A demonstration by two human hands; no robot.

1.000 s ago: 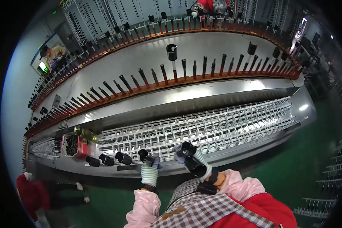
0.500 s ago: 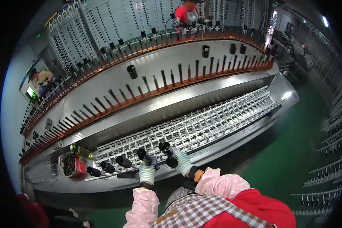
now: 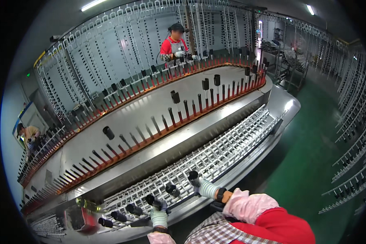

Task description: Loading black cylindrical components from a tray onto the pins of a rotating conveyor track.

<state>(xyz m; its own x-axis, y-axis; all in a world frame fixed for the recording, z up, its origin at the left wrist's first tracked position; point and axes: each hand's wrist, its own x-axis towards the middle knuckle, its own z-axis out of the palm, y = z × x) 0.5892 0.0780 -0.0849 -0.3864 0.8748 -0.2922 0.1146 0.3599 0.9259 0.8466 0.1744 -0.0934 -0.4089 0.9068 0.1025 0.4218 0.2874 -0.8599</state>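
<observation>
Now each gloved hand, left hand [image 3: 159,216] and right hand [image 3: 206,188], is clenched around a black cap [image 3: 194,177] on the white rack [image 3: 232,142].

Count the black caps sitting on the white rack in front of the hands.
5 black caps along the white rack's near edge: far left, next, third, one by the left hand at, another. The right hand holds a sixth; others may be hidden.

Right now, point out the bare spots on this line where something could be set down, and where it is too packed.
Bare: the smooth grey metal strip between the orange rail of dark upright pins and the white wire rack; also the flat steel end plate. Crowded: the rack's near edge, where the left hand and right hand work among black cylindrical caps.
</observation>
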